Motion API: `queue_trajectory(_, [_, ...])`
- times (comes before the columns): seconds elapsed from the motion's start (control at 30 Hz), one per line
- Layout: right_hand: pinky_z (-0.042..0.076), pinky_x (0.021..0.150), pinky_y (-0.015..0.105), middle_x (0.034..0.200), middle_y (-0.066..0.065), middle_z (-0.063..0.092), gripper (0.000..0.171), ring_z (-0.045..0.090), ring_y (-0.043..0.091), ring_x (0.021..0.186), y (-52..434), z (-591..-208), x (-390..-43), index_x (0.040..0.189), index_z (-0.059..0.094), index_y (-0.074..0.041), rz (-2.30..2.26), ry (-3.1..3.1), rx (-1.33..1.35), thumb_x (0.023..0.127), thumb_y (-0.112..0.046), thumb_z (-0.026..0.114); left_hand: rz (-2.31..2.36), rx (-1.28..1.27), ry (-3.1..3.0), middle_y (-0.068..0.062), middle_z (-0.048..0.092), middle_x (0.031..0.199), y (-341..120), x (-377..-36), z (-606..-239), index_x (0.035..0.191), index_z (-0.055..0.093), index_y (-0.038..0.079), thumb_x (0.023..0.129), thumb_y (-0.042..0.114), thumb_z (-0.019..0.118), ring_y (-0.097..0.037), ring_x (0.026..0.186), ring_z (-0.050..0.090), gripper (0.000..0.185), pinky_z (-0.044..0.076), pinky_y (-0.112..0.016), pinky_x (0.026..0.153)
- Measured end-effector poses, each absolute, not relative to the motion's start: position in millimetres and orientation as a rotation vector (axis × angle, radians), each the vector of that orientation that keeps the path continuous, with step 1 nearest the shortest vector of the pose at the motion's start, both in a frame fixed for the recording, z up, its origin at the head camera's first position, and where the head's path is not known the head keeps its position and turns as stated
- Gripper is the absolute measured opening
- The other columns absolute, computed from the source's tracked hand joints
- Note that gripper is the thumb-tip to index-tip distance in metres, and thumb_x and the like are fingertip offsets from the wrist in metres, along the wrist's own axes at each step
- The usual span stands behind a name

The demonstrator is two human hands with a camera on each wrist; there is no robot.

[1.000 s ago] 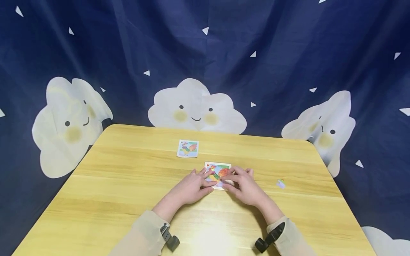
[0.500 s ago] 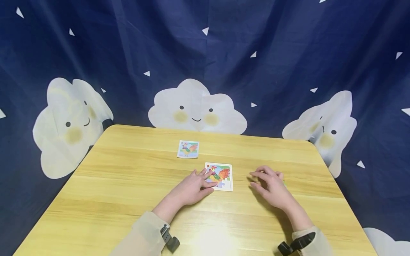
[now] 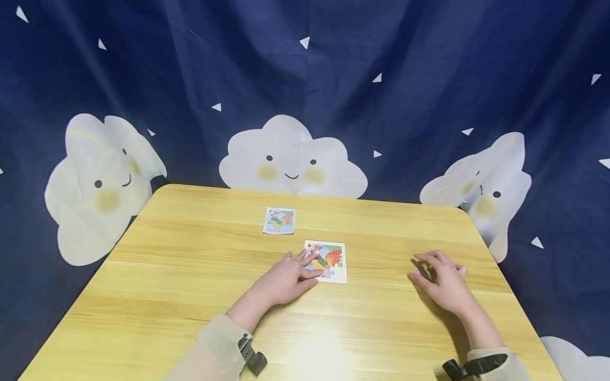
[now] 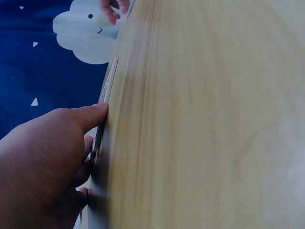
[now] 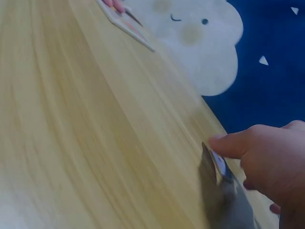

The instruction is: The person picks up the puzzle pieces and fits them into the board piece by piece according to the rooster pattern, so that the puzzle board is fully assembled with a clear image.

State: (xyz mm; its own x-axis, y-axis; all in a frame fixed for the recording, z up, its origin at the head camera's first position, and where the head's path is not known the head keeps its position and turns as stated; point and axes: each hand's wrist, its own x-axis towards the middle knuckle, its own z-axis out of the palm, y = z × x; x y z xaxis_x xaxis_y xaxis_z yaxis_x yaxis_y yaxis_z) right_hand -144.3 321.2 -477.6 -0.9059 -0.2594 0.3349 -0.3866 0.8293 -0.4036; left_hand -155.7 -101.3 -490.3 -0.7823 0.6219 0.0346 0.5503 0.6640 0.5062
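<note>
Left hand (image 3: pixel 285 279) flat on the table (image 3: pixel 190 296), fingers nearly straight, tips pressing the near left corner of the puzzle board (image 3: pixel 326 261). Right hand (image 3: pixel 443 286) well off to the right, fingers curled over a small loose puzzle piece (image 5: pixel 219 164), thumb tip against its edge; no lift visible. Bare wood between board and piece. Picture card (image 3: pixel 279 220) lying beyond the board, apart. Right table edge near the right hand.

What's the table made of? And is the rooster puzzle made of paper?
The table looks like pale wood or a wood-look laminate: straight grain lines, with a soft sheen near the front edge. The rooster puzzle looks like thick printed card or thin board rather than paper: the right wrist view shows a raised edge.
</note>
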Motion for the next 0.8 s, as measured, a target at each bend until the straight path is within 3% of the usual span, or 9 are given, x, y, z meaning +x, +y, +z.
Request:
queue_trajectory(0.17, [0.019, 0.076, 0.051, 0.099, 0.003, 0.063, 0.037, 0.052, 0.02, 0.08, 328.4, -476.3, -140.1, 0.118, 0.075, -0.005, 0.688, -2.844, 0.355, 0.094, -0.032, 0.084, 0.757, 0.977, 2.74, -0.009, 0.044, 0.163, -101.2, -155.6, -490.5, 0.139, 0.072, 0.023, 0.109, 0.034, 0.062, -0.037, 0.153, 0.033, 0.034, 0.02, -0.065, 0.123])
queue_trajectory(0.37, [0.024, 0.08, 0.054, 0.107, 0.012, 0.064, 0.033, 0.057, 0.027, 0.09, 327.3, -474.0, -141.1, 0.111, 0.072, -0.004, 0.784, -2.918, 0.271, 0.095, -0.031, 0.082, 0.773, 0.985, 2.742, -0.01, 0.044, 0.163, -102.2, -156.1, -492.1, 0.139, 0.072, 0.023, 0.108, 0.035, 0.062, -0.037, 0.153, 0.033, 0.034, 0.021, -0.065, 0.123])
queue_trajectory(0.63, [0.026, 0.08, 0.05, 0.101, 0.008, 0.065, 0.047, 0.057, 0.024, 0.088, 324.7, -472.5, -144.3, 0.123, 0.064, 0.004, 0.845, -2.998, 0.174, 0.097, -0.031, 0.08, 0.761, 0.967, 2.742, -0.007, 0.043, 0.163, -102.9, -155.9, -492.3, 0.14, 0.071, 0.025, 0.108, 0.037, 0.062, -0.035, 0.154, 0.032, 0.035, 0.02, -0.063, 0.124])
queue_trajectory(0.8, [0.028, 0.076, 0.049, 0.099, 0.008, 0.068, 0.049, 0.06, 0.025, 0.088, 325.3, -470.4, -143.6, 0.119, 0.066, 0.004, 0.793, -3.032, 0.131, 0.096, -0.037, 0.08, 0.764, 0.969, 2.74, -0.008, 0.044, 0.163, -102.0, -155.7, -492.1, 0.139, 0.072, 0.025, 0.108, 0.036, 0.063, -0.035, 0.154, 0.033, 0.034, 0.02, -0.063, 0.124])
